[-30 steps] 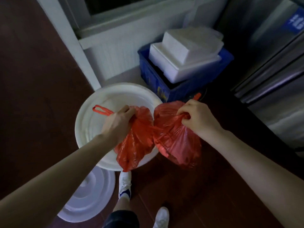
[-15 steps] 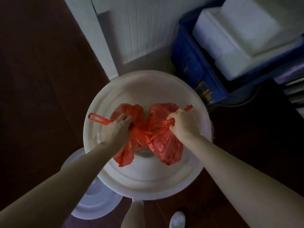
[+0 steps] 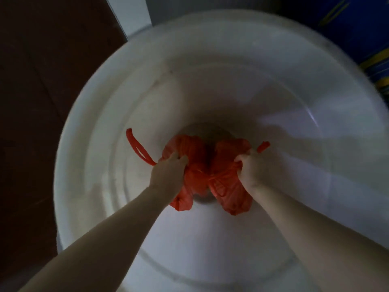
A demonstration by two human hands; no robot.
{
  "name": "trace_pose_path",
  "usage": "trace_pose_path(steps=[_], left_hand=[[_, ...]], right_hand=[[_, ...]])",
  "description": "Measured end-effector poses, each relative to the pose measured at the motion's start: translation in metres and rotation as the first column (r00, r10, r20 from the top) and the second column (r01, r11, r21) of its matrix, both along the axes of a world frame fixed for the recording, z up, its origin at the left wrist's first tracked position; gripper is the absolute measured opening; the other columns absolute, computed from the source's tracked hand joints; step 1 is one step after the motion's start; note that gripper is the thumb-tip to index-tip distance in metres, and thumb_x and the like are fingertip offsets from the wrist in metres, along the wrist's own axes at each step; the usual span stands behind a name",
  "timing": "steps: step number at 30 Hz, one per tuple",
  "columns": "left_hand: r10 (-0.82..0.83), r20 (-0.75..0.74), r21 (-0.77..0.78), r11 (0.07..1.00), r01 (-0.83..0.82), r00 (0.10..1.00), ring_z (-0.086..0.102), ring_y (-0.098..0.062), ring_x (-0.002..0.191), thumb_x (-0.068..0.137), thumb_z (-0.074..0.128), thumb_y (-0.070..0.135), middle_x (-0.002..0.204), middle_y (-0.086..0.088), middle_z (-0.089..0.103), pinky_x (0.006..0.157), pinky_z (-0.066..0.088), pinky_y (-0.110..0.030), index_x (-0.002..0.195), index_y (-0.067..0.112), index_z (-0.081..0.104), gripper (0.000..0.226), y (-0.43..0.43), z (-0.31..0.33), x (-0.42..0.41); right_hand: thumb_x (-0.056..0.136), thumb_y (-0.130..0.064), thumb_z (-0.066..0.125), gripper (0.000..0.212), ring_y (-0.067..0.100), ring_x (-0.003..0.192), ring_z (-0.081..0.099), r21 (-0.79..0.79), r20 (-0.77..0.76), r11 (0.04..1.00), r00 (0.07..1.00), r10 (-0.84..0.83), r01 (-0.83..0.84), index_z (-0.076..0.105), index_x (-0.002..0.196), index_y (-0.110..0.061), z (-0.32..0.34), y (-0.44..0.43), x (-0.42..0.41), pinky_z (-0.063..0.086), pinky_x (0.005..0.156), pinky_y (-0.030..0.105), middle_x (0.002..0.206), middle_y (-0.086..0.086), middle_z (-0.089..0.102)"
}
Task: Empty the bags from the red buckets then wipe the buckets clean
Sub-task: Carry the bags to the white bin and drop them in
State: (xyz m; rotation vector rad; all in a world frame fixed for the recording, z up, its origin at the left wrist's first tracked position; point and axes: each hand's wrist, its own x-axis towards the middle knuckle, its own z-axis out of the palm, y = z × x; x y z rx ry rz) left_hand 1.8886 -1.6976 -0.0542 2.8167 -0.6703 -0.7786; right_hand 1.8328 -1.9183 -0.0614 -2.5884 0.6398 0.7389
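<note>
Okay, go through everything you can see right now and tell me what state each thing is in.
left hand: fingers curled, gripping the left red bag's bunched top
right hand: fingers curled, gripping the right red bag's bunched top
left red bag: gathered shut, held inside the white bin, handle loop sticking out
right red bag: gathered shut, held inside the bin
white bin: open, no lid on it
blue crate: mostly out of frame

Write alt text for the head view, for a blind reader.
The left hand grips one red bag and the right hand a second red bag, both inside a white bin seen from above. A blue crate shows upper right.
</note>
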Motion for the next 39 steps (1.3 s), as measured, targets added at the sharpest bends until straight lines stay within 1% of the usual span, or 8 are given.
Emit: trace_pose_path(steps=[6,9,12,18,23,27,30,39], left_hand=[[0.043,-0.12,0.066,0.997,-0.036,0.992,0.062,-0.026,0.103,0.1,0.047,0.024,0.125,-0.002,0.056,0.081,0.053,-0.036,0.136,0.028,0.048,0.037,0.0,-0.032,0.001],[0.02,-0.206,0.128,0.992,0.006,0.978,0.051,-0.028,0.124,0.096,0.052,0.023,0.142,-0.003,0.044,0.091,0.052,-0.04,0.15,0.031,0.029,0.059,-0.004,-0.016,-0.001],[0.036,-0.197,0.138,0.99,-0.009,0.98,0.043,-0.026,0.134,0.094,0.055,0.023,0.148,-0.002,0.039,0.097,0.05,-0.041,0.152,0.031,0.025,0.065,-0.008,0.016,-0.004],[0.07,-0.079,0.04,0.997,-0.067,0.994,0.055,-0.021,0.118,0.095,0.051,0.025,0.133,0.005,0.052,0.083,0.051,-0.035,0.141,0.031,0.042,0.048,-0.006,0.089,-0.017],[0.132,0.041,0.034,0.99,-0.134,0.99,0.058,-0.024,0.11,0.094,0.049,0.031,0.121,0.001,0.057,0.089,0.044,-0.037,0.132,0.03,0.05,0.038,0.026,0.144,-0.058],[0.353,0.091,-0.07,0.935,-0.348,0.931,0.058,-0.029,0.108,0.09,0.059,0.02,0.125,-0.005,0.057,0.09,0.045,-0.043,0.129,0.02,0.056,0.039,0.069,0.191,-0.12],[0.411,0.089,-0.152,0.906,-0.395,0.907,0.06,-0.031,0.107,0.086,0.064,0.01,0.129,-0.006,0.055,0.086,0.048,-0.047,0.125,0.014,0.06,0.039,0.103,0.216,-0.173],[0.676,0.039,-0.183,0.729,-0.66,0.736,0.059,-0.027,0.103,0.086,0.064,0.009,0.129,-0.004,0.052,0.073,0.048,-0.037,0.126,0.014,0.058,0.041,0.215,0.219,-0.267]], right_hand=[[0.095,-0.009,0.048,0.035,0.03,0.125,0.048,0.041,-0.042,0.999,0.999,0.011,-0.01,0.06,0.128,-0.014,-0.031,-0.002,-0.012,0.033,0.106,0.028,0.138,0.011,0.045],[0.093,-0.014,0.052,0.042,0.03,0.126,0.048,0.078,-0.109,0.996,0.993,0.039,-0.031,0.055,0.135,-0.016,-0.002,0.001,-0.018,0.034,0.108,0.03,0.144,0.012,0.041],[0.092,-0.017,0.054,0.038,0.028,0.125,0.048,0.077,-0.126,0.994,0.989,0.082,-0.073,0.058,0.13,-0.018,0.04,0.003,-0.022,0.039,0.105,0.031,0.144,0.007,0.04],[0.092,-0.022,0.057,0.037,0.025,0.123,0.048,0.078,0.018,0.987,0.99,0.139,-0.14,0.059,0.128,-0.019,0.12,0.005,-0.03,0.039,0.104,0.031,0.135,0.004,0.048],[0.095,-0.02,0.055,0.038,0.024,0.122,0.049,0.113,0.137,0.945,0.947,0.29,-0.305,0.056,0.133,-0.017,0.18,0.015,-0.053,0.039,0.105,0.032,0.133,0.004,0.05],[0.096,-0.02,0.056,0.037,0.022,0.121,0.05,0.138,0.234,0.909,0.905,0.356,-0.394,0.056,0.132,-0.016,0.225,0.034,-0.082,0.04,0.104,0.032,0.131,0.005,0.051],[0.093,-0.017,0.059,0.034,0.023,0.117,0.052,0.17,0.326,0.871,0.861,0.391,-0.46,0.06,0.127,-0.013,0.25,0.064,-0.103,0.042,0.101,0.031,0.125,0.006,0.056],[0.091,-0.011,0.059,0.03,0.027,0.112,0.056,0.17,0.453,0.72,0.702,0.55,-0.673,0.064,0.121,-0.01,0.259,0.219,-0.112,0.044,0.094,0.033,0.117,0.01,0.061]])
